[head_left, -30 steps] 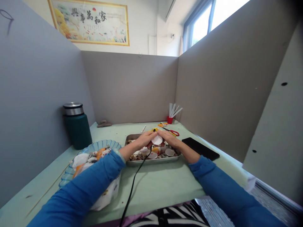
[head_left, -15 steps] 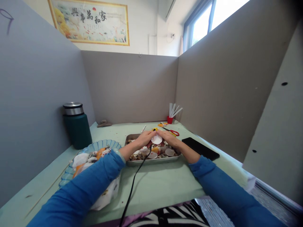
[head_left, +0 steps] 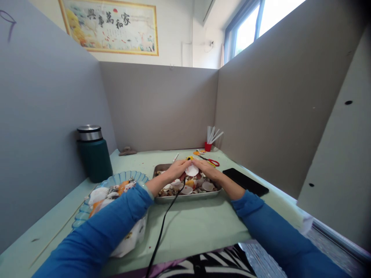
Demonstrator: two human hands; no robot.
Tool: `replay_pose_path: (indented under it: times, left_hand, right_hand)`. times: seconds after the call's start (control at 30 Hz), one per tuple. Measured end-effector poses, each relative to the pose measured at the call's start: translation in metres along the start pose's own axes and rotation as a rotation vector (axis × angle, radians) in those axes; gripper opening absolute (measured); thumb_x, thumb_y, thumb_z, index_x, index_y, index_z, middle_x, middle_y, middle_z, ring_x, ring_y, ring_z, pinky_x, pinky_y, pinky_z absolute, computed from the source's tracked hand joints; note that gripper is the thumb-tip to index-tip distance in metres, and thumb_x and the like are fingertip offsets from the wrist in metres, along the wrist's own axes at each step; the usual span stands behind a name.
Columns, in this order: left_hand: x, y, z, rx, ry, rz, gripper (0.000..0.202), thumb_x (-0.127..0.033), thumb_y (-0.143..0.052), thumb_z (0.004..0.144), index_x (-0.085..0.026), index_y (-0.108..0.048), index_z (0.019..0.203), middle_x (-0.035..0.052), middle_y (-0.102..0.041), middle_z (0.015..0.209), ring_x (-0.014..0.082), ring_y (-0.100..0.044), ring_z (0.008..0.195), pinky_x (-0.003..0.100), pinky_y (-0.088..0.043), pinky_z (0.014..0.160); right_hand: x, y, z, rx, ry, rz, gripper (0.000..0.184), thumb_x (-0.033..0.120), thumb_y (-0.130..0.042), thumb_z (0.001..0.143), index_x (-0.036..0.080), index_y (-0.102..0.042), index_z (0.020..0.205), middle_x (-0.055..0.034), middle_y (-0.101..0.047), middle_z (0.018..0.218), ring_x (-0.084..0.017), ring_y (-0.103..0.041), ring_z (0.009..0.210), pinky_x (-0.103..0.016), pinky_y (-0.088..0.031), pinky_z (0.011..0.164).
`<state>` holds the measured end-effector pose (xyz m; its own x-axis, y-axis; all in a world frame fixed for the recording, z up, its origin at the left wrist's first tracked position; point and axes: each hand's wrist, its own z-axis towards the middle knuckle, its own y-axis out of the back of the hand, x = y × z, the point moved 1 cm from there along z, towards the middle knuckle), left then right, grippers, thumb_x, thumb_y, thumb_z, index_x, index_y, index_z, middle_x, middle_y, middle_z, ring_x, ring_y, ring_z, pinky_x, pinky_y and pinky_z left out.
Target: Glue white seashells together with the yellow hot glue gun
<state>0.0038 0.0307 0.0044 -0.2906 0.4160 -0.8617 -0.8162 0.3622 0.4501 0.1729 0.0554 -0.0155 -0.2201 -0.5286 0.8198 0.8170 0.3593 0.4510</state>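
My left hand (head_left: 179,168) and my right hand (head_left: 204,168) meet at the fingertips above a metal tray (head_left: 191,197). Both have their fingers closed about a white fan-shaped shell (head_left: 191,171), which shows between them. Just beyond the fingertips sits a small yellow piece with a black spot (head_left: 189,158); I cannot make out what it is. A black cord (head_left: 164,222) climbs from the table's front edge to beneath my left hand, where its end is hidden. Inside the tray lie loose shells (head_left: 188,190) in white, orange and brown.
To the left, a blue scalloped plate (head_left: 81,214) holds more shells near a green flask (head_left: 94,160). Red-handled scissors (head_left: 213,162), a red cup of white sticks (head_left: 208,146) and a black phone-like slab (head_left: 246,181) lie right. Grey partitions (head_left: 162,108) enclose the table.
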Motion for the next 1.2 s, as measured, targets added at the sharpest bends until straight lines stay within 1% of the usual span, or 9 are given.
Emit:
replay_pose_path:
  times: [0.17, 0.47, 0.57, 0.73, 0.93, 1.2]
  left_hand:
    - [-0.001, -0.001, 0.0, -0.039, 0.005, -0.037, 0.046, -0.054, -0.042, 0.088, -0.014, -0.052, 0.068, 0.0003, -0.055, 0.052, 0.0057, -0.036, 0.034, 0.02, -0.023, 0.035]
    - [-0.001, 0.0, 0.001, -0.029, 0.004, -0.034, 0.044, -0.051, -0.041, 0.088, -0.014, -0.052, 0.069, -0.0009, -0.054, 0.052, 0.0061, -0.037, 0.033, 0.02, -0.024, 0.035]
    - [0.0, 0.0, 0.001, -0.043, 0.015, -0.018, 0.043, -0.051, -0.041, 0.088, -0.014, -0.052, 0.069, -0.002, -0.052, 0.049, 0.0063, -0.037, 0.034, 0.02, -0.024, 0.036]
    - [0.002, 0.001, 0.001, -0.083, 0.054, 0.032, 0.041, -0.049, -0.042, 0.088, -0.015, -0.053, 0.068, -0.0045, -0.043, 0.04, 0.0073, -0.036, 0.033, 0.02, -0.023, 0.037]
    - [0.005, 0.003, 0.002, -0.091, 0.064, 0.067, 0.042, -0.05, -0.041, 0.088, -0.015, -0.055, 0.07, -0.0044, -0.041, 0.037, 0.0084, -0.038, 0.034, 0.02, -0.023, 0.039]
    - [0.007, 0.003, 0.003, -0.074, 0.05, 0.057, 0.046, -0.055, -0.04, 0.087, -0.015, -0.055, 0.071, -0.0044, -0.042, 0.038, 0.008, -0.037, 0.033, 0.02, -0.023, 0.038]
  right_hand:
    - [-0.001, -0.001, 0.001, -0.009, 0.012, 0.012, 0.051, 0.061, -0.039, 0.089, 0.016, -0.059, 0.078, -0.0026, -0.06, 0.061, -0.013, -0.05, 0.048, -0.024, -0.039, 0.046]
    - [0.0, -0.001, 0.001, -0.001, 0.031, 0.013, 0.048, 0.058, -0.038, 0.091, 0.016, -0.058, 0.079, -0.0037, -0.061, 0.066, -0.012, -0.049, 0.048, -0.025, -0.039, 0.046]
    - [0.004, -0.001, 0.0, -0.005, 0.034, -0.009, 0.047, 0.058, -0.038, 0.091, 0.016, -0.058, 0.08, -0.0033, -0.061, 0.066, -0.012, -0.049, 0.049, -0.024, -0.039, 0.046]
    - [0.01, -0.002, -0.003, -0.045, 0.057, -0.044, 0.041, 0.055, -0.044, 0.089, 0.016, -0.056, 0.083, -0.001, -0.058, 0.067, -0.01, -0.048, 0.049, -0.022, -0.038, 0.044]
    - [0.014, -0.003, -0.003, -0.068, 0.057, -0.037, 0.039, 0.054, -0.05, 0.085, 0.015, -0.057, 0.088, 0.0003, -0.056, 0.07, -0.009, -0.048, 0.05, -0.02, -0.039, 0.043]
    - [0.01, -0.002, -0.001, -0.08, 0.074, -0.011, 0.036, 0.051, -0.053, 0.084, 0.016, -0.057, 0.091, 0.001, -0.054, 0.07, -0.009, -0.048, 0.051, -0.02, -0.039, 0.043]
